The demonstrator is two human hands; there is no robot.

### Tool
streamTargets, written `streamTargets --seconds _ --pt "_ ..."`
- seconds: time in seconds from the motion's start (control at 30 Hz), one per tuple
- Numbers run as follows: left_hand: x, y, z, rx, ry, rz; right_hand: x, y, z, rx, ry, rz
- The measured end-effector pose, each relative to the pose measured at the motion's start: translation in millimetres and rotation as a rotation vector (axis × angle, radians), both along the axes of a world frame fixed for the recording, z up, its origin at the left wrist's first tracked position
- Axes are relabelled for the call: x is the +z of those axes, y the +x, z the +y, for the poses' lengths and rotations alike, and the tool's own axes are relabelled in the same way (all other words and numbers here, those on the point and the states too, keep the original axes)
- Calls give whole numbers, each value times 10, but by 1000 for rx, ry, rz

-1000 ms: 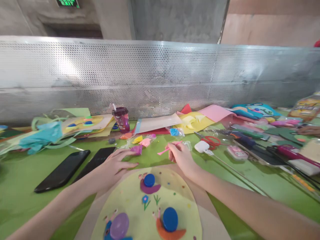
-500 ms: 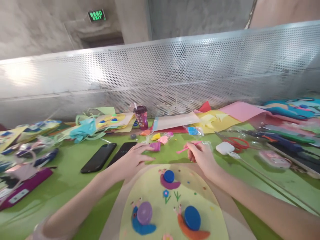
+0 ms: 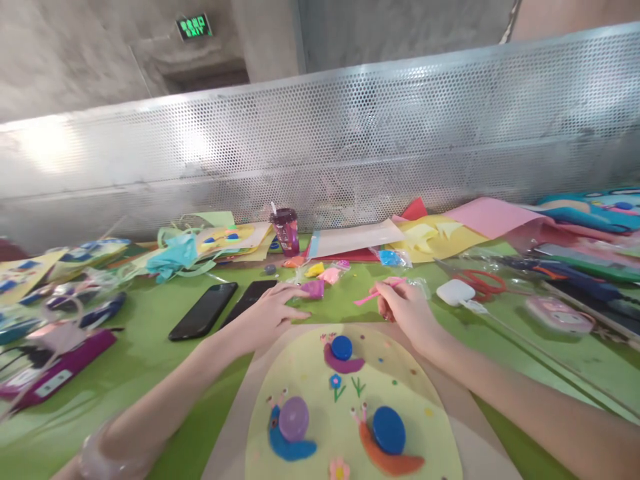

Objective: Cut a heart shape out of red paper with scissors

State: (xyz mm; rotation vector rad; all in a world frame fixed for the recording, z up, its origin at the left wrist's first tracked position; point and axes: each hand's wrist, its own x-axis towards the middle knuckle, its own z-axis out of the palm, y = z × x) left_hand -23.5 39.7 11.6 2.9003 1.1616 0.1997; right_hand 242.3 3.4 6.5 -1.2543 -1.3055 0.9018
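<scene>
My left hand (image 3: 267, 317) lies flat on the green table (image 3: 150, 333), fingers stretched out, its fingertips touching a small purple lump of clay (image 3: 314, 289). My right hand (image 3: 405, 310) is closed in a pinch on a thin pink stick (image 3: 377, 293) that points left and slightly down. Below both hands lies a pale yellow round sheet (image 3: 310, 373) on brown card. On it sit three clay snails with bottle-cap shells: a purple one (image 3: 341, 353), a blue one (image 3: 290, 427) and an orange one (image 3: 385, 437).
Two black phones (image 3: 203, 310) lie left of my left hand. A dark purple cup (image 3: 285, 231), coloured paper sheets (image 3: 430, 233), small clay bags (image 3: 393, 259), red scissors (image 3: 475, 283) and a white earbud case (image 3: 455, 292) lie behind. A perforated metal panel (image 3: 350, 147) walls the table's far side.
The camera swung left and tilted, so the yellow sheet now shows all three snails. Both hands have kept their places and their holds.
</scene>
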Motion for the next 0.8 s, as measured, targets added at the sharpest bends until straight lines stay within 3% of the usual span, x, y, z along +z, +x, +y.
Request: streamTargets --seconds 0.17,0.43,0.8 --pt "-43 1 27 26 -12 0 1 -2 9 -1 8 -24" --pt "-147 1 102 -49 45 -63 -3 1 18 4 6 -49" --pt "-62 -21 54 -66 -4 -70 -4 -3 8 0 17 -70"
